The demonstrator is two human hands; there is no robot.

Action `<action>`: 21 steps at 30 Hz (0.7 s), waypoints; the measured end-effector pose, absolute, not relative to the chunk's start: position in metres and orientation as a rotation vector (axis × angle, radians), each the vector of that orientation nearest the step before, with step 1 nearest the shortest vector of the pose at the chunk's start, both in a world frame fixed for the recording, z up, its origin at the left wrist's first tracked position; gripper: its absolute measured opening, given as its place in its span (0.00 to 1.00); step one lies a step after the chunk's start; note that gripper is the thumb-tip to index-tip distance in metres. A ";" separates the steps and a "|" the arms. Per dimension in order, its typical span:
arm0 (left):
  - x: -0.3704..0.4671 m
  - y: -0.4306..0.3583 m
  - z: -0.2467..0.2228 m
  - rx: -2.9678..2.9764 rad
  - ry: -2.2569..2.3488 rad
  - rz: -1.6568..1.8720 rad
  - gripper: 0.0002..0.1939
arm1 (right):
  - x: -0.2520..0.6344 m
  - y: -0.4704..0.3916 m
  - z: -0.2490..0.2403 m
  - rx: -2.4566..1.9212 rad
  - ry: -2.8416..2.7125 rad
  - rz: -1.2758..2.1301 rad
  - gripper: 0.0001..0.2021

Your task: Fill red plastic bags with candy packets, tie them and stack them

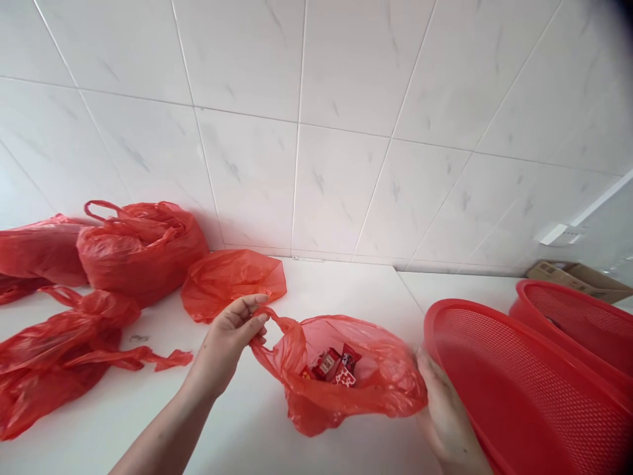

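A thin red plastic bag (pixel 341 402) hangs with its mouth spread wide between my two hands, in front of me above the white tabletop. My left hand (pixel 235 336) pinches its looped handle between thumb and fingers. At the opposite side, my right hand (pixel 442 402) grips the bag's right edge; some of its fingers are hidden behind the plastic. Inside lie several small red printed packets (pixel 329 364), some with white patterns. Their exact kind is too small to make out.
Behind my left hand lies a flat red plastic bag (pixel 232 280). Full red bags (pixel 143 254) and a crumpled one (pixel 64 356) fill the left. Two red mesh baskets (pixel 494 369) stand at right, before a cardboard box (pixel 581 277). A tiled wall (pixel 341 178) closes the back.
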State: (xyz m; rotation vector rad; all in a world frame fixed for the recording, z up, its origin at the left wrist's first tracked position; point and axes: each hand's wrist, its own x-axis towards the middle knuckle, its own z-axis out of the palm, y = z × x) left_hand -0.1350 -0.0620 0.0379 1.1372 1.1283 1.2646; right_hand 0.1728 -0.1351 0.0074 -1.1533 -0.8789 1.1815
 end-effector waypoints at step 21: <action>-0.177 -0.088 -0.004 1.464 1.193 1.092 0.31 | 0.186 -0.158 -0.021 -1.141 -1.099 0.859 0.34</action>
